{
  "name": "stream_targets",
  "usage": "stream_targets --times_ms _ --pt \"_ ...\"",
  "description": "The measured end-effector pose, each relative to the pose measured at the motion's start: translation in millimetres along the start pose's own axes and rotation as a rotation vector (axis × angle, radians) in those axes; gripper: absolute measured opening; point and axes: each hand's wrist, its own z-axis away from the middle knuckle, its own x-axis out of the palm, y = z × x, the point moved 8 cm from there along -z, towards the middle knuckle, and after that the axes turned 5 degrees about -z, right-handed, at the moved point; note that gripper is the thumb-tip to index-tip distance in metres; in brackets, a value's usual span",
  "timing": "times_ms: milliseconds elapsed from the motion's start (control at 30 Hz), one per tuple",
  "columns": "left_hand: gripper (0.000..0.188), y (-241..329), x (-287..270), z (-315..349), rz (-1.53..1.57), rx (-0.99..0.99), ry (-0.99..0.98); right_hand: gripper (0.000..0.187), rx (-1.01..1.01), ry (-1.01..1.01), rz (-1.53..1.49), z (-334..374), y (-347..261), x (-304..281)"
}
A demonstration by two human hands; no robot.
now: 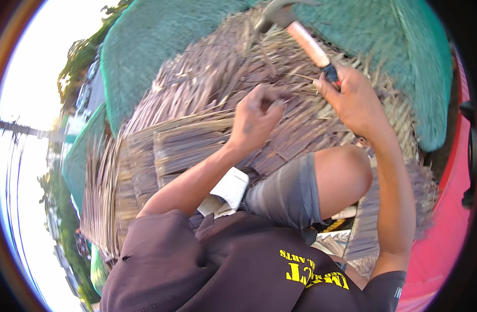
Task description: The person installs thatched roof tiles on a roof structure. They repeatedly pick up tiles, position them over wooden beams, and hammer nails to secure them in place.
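Note:
My right hand (354,101) is wrapped round the dark grip of a claw hammer (307,42). The hammer is raised at the upper middle, its metal head pointing away from me and its shaft pale. Left of it, my left hand (255,118) is closed just over the dry thatch (197,96), thumb and fingers pinched together. A tiny light speck shows at those fingertips, too small and blurred to name. Layered strips of dried leaf make up the thatch under both hands, and a straighter overlapping panel (184,151) lies by my left forearm.
Green netting (150,57) borders the thatch at the far side, left and right. A white object (230,187) sits beside my bent knee (345,174). Red sheeting (441,229) curves along the right. Beyond the left edge, a street, trees and overhead wires (15,177) show far below.

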Motion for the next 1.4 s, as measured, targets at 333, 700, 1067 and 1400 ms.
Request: stream_targets --times_ms 333,700,1067,1400 --pt "0.017 -144.0 -308.9 232.5 -1.111 -0.598 0.390 0.022 -0.566 -0.453 0.407 17.8 -101.9 119.3" --pt "0.015 -108.5 -249.5 123.0 -1.067 -0.259 -0.153 0.020 -0.471 -0.330 0.466 6.4 -60.4 88.9" --pt "0.022 31.8 -59.9 -180.9 -1.024 0.588 -0.455 0.020 -0.120 -0.049 0.374 14.0 -12.5 4.4" --pt "0.031 148.7 405.6 -239.3 -0.644 0.741 -0.677 0.030 0.760 0.863 -0.169 230.6 191.1 -109.4"
